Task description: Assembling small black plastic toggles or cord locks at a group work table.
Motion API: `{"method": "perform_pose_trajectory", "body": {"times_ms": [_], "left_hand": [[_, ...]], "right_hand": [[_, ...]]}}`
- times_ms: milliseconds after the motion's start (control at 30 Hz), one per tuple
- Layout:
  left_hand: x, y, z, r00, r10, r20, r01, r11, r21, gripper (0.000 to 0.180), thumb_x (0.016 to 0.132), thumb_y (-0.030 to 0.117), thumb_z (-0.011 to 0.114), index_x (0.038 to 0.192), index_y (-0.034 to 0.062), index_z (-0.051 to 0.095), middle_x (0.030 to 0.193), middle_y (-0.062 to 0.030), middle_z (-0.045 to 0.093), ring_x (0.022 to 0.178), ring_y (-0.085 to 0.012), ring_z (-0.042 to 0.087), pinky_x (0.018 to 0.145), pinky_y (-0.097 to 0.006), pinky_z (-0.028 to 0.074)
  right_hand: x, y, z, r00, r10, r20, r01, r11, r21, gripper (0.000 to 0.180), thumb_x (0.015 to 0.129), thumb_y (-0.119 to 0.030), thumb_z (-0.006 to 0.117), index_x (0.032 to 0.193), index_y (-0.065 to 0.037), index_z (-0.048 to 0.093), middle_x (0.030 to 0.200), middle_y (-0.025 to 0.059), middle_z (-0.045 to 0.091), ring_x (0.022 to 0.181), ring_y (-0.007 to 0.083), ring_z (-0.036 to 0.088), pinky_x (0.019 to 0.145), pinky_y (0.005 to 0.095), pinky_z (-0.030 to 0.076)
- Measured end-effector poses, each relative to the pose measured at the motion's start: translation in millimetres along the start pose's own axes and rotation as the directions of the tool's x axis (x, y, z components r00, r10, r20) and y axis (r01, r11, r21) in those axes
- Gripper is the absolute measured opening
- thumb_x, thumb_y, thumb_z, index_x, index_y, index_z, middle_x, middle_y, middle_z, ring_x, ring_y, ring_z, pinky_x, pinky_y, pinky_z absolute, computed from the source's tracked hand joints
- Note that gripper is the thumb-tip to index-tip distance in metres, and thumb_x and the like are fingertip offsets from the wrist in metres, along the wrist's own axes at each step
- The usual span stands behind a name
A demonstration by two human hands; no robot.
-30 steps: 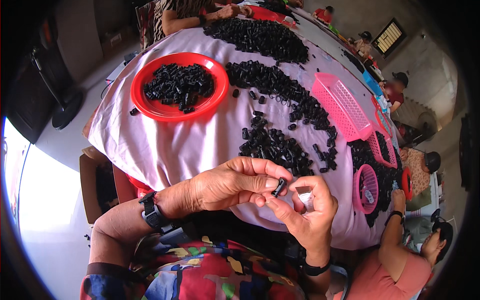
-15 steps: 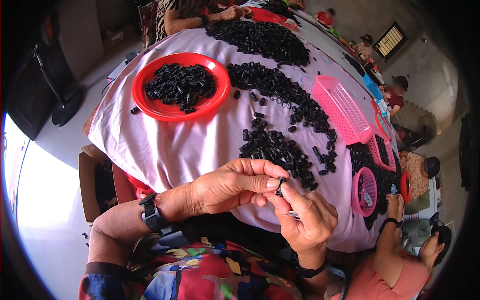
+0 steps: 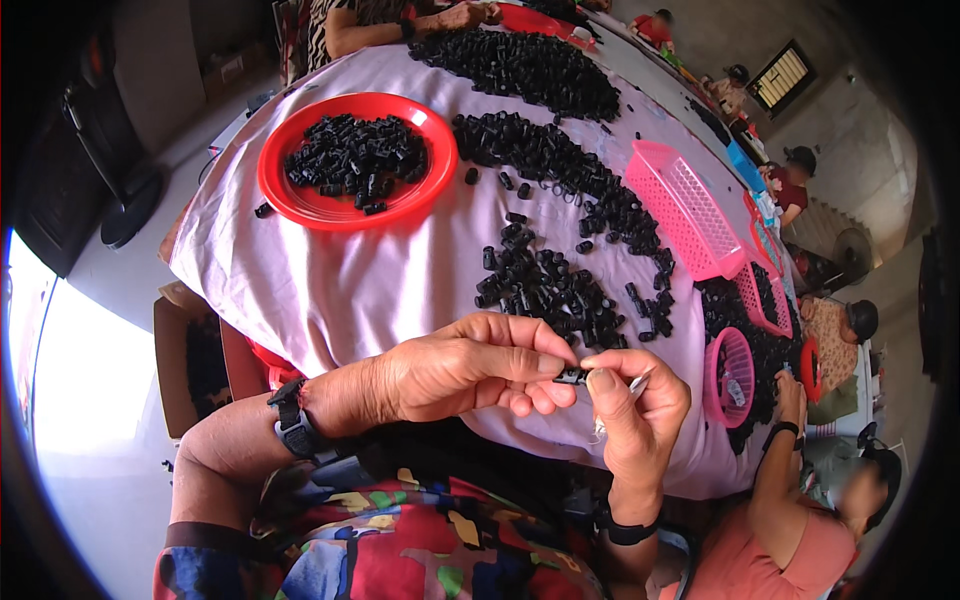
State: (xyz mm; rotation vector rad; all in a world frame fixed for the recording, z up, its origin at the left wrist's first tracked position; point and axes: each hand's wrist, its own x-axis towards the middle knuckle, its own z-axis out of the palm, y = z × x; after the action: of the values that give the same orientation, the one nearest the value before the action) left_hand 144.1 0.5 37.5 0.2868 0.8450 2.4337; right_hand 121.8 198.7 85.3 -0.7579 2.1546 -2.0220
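Observation:
A small black cylindrical part [image 3: 571,376] is pinched between my two hands, lying roughly sideways. My left hand [image 3: 470,368] is closed, thumb and forefinger gripping its left end. At the other end, the thumb and fingertips of my right hand [image 3: 637,405] are closed on the same part. A thin, pale, shiny piece [image 3: 641,381] sticks out from my right fingers; its kind is too small to tell. Just beyond my hands lies a loose heap of similar black parts [image 3: 550,290] on the pink cloth [image 3: 370,290].
At the far left, a red plate [image 3: 272,185] holds black parts. More heaps [image 3: 515,75] spread behind. Pink baskets [image 3: 690,215] and a round pink basket [image 3: 716,385] stand right. A person [image 3: 790,530] sits close on my right. A cardboard box [image 3: 175,365] is at left.
The black part has turned from upright to sideways between my fingers. My right hand has shifted slightly right and up, opening a small gap from the left, and the pale piece shows more.

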Motion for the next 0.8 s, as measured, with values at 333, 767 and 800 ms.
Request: {"method": "perform_pose_trajectory", "body": {"times_ms": [333,767,800], "left_hand": [[-0.4,-1.9,1.3,0.994,-0.107,-0.01,0.107,0.994,-0.013,0.022,0.096,0.013,0.055,0.114,0.0009,0.057,0.098,-0.0136,0.068,0.081,-0.0141,0.065,0.076,-0.024,0.051],[2.2,-7.8,-2.1,0.999,-0.027,-0.018,0.025,0.993,-0.113,0.024,0.094,0.011,0.057,0.116,0.0023,0.059,0.107,-0.004,0.064,0.1,-0.014,0.06,0.089,-0.028,0.048],[2.4,-8.1,-2.0,1.0,-0.024,-0.016,0.023,0.997,-0.08,0.025,0.094,0.011,0.058,0.117,0.002,0.059,0.107,-0.0038,0.064,0.1,-0.0139,0.06,0.09,-0.028,0.047]], "right_hand": [[2.2,3.1,1.5,0.995,0.099,0.008,-0.099,0.995,0.01,0.009,0.088,-0.006,0.066,0.09,0.002,0.066,0.068,-0.0057,0.056,0.06,0.0003,0.044,0.055,0.0166,0.033],[-3.6,3.6,9.0,0.967,-0.242,0.083,0.247,0.8,-0.547,0.039,0.073,-0.026,0.084,0.07,-0.004,0.052,0.056,-0.0032,0.05,0.05,0.0015,0.039,0.043,0.0197,0.029],[-3.7,4.3,9.2,0.969,-0.23,0.092,0.241,0.795,-0.557,0.04,0.073,-0.028,0.084,0.07,-0.004,0.052,0.056,-0.0023,0.051,0.05,0.002,0.041,0.044,0.0201,0.031]]}}
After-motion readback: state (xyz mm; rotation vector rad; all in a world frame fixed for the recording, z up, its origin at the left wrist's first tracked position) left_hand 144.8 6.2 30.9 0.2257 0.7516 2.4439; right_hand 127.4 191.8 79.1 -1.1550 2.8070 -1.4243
